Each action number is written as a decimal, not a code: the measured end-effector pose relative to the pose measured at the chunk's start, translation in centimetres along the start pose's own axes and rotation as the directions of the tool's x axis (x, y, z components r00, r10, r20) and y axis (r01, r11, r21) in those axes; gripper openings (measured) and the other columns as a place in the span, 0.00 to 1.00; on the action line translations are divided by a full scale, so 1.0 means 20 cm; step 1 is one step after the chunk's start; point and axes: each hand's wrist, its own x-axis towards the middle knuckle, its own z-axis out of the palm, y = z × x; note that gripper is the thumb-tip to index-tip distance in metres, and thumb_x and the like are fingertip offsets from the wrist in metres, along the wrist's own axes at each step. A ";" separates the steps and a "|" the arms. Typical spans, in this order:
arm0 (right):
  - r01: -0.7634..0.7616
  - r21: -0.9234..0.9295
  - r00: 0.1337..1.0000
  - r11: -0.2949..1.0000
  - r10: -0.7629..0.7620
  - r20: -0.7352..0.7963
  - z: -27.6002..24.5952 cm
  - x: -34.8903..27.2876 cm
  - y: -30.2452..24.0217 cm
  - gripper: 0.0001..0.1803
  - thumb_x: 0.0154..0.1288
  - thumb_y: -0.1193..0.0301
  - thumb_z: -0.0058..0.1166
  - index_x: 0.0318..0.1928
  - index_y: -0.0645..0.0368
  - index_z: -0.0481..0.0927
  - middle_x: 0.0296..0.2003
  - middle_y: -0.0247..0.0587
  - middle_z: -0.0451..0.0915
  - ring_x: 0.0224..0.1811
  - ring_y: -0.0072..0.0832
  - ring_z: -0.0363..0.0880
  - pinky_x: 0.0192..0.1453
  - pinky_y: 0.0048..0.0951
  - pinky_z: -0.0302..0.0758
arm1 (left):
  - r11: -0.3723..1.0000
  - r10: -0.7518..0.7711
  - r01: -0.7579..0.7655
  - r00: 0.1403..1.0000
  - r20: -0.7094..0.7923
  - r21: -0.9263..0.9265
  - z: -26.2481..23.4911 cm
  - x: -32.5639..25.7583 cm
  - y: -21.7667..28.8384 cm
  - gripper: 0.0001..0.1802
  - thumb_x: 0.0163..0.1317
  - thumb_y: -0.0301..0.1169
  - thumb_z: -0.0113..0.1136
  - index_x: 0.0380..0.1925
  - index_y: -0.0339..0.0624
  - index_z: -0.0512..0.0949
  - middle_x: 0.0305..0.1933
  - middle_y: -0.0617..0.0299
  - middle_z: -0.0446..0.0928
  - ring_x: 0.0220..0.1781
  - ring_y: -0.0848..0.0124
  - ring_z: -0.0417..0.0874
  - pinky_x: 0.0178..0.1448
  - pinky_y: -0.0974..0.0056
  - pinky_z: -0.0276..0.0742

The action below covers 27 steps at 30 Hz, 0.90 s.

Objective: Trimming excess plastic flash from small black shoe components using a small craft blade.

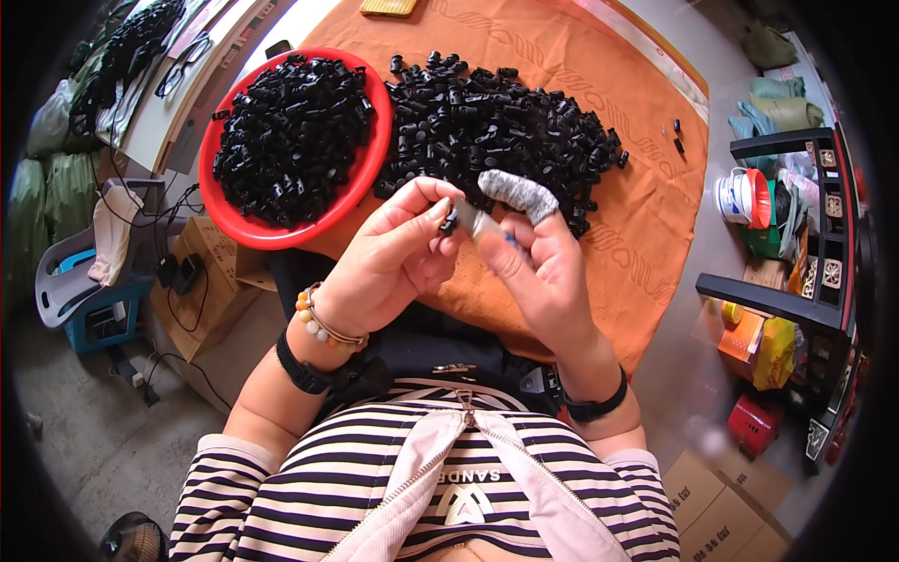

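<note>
My left hand pinches a small black plastic piece between thumb and fingertips. Closed round a small knife, my right hand presses its thumb along the tool; the flat metal blade meets or nearly meets the piece. Grey cloth wraps the right index finger. Most of the handle is hidden in the grip, with a bit of blue showing. Just beyond both hands spreads a heap of similar black pieces. To its left, a red basin is filled with more of them.
An orange cloth covers the table, with a few loose black pieces at its right. A yellow object lies at the far edge. Left are a grey-blue stool and wooden box; right stand a dark rack and cardboard boxes.
</note>
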 end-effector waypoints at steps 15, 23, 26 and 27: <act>0.113 -0.078 0.993 0.991 -0.115 -0.017 0.03 -0.01 0.03 0.19 0.60 0.76 0.55 0.52 0.65 0.69 0.41 0.44 0.80 0.42 0.19 0.76 0.45 0.21 0.73 | 0.991 0.070 -0.059 0.994 -0.089 0.118 0.05 -0.02 0.01 0.09 0.68 0.31 0.46 0.47 0.46 0.67 0.33 0.72 0.70 0.31 0.86 0.70 0.31 0.79 0.64; 0.085 -0.079 0.996 0.993 -0.086 -0.011 0.02 -0.02 0.02 0.18 0.59 0.76 0.55 0.51 0.63 0.71 0.39 0.42 0.80 0.40 0.17 0.76 0.44 0.21 0.73 | 0.989 0.069 -0.058 0.994 -0.085 0.133 0.05 -0.03 0.01 0.09 0.68 0.31 0.45 0.46 0.45 0.67 0.32 0.72 0.69 0.30 0.86 0.70 0.30 0.80 0.63; 0.102 -0.079 0.994 0.992 -0.104 -0.022 0.01 -0.02 0.04 0.18 0.60 0.76 0.55 0.51 0.62 0.71 0.39 0.40 0.80 0.40 0.17 0.75 0.44 0.20 0.73 | 0.992 0.058 -0.044 0.992 -0.111 0.121 0.06 -0.02 0.00 0.09 0.68 0.32 0.46 0.46 0.45 0.67 0.32 0.72 0.69 0.29 0.86 0.69 0.30 0.80 0.63; 0.115 -0.108 0.993 0.987 -0.118 -0.027 0.00 -0.02 0.05 0.18 0.60 0.75 0.55 0.51 0.62 0.71 0.38 0.39 0.80 0.39 0.17 0.75 0.43 0.20 0.73 | 0.993 0.050 -0.035 0.990 -0.134 0.113 0.07 -0.02 0.00 0.09 0.68 0.32 0.46 0.46 0.45 0.67 0.32 0.72 0.69 0.29 0.86 0.69 0.29 0.80 0.63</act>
